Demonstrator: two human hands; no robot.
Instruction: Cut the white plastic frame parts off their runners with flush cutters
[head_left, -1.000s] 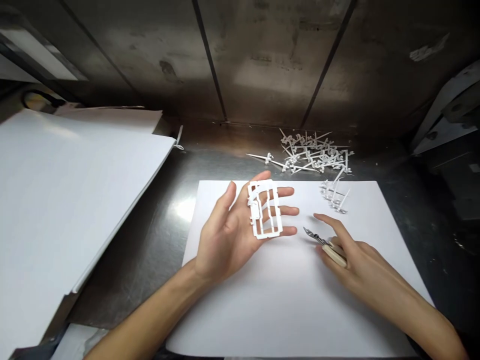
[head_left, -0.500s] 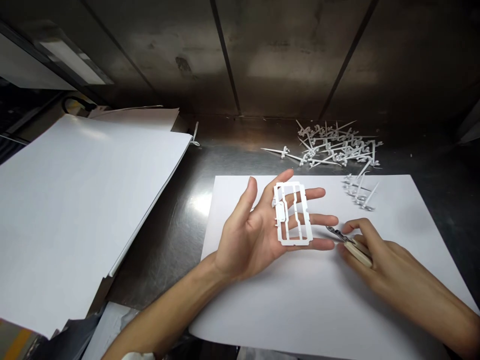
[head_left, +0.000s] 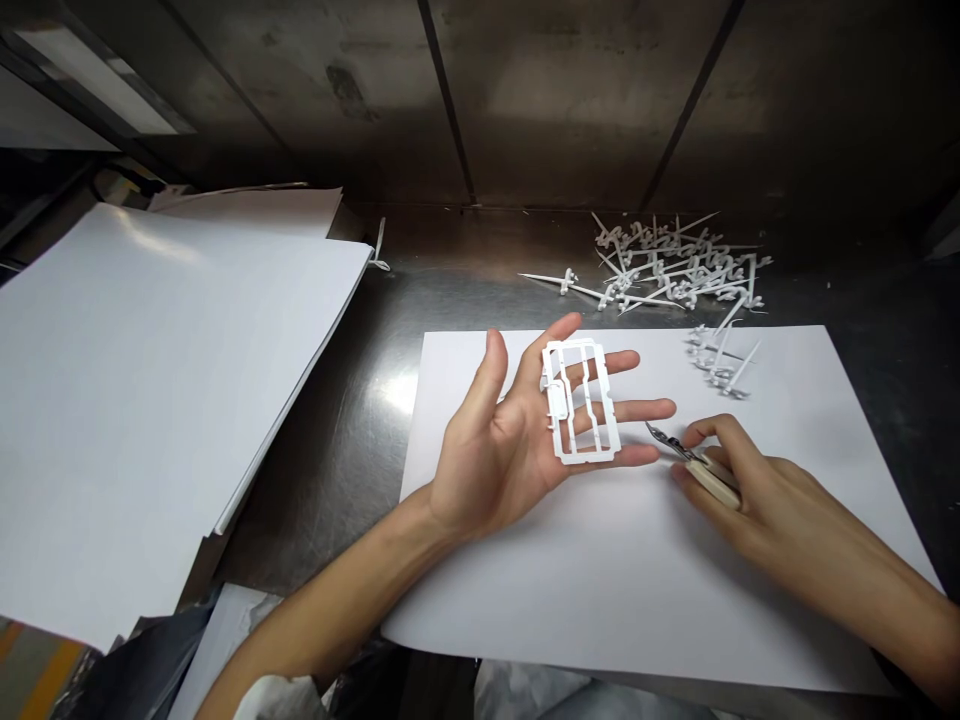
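White plastic, thin and rigid, forms the small rectangular frame that lies flat on the left hand; the frame has slim bars running lengthwise inside it and one small tab still joined near its left edge. That hand is turned palm up with fingers spread and only slightly curled, so the frame rests across the fingers rather than being pinched. The right hand lies low on the sheet of paper, its thumb and fingers closed around a small cutter with a pale, smooth handle and a dark metal tip; the tip points toward the left hand's fingertips and sits just beside them. Smooth and matte, the paper covers part of a dull, scuffed metal table that catches a bright glare. Beyond the paper a loose heap of plastic offcuts, thin sticks with tiny knobs, lies on the table, with a few clear bits on the paper's far corner. A stack of large white sheets sits to the left. No writing is legible anywhere.
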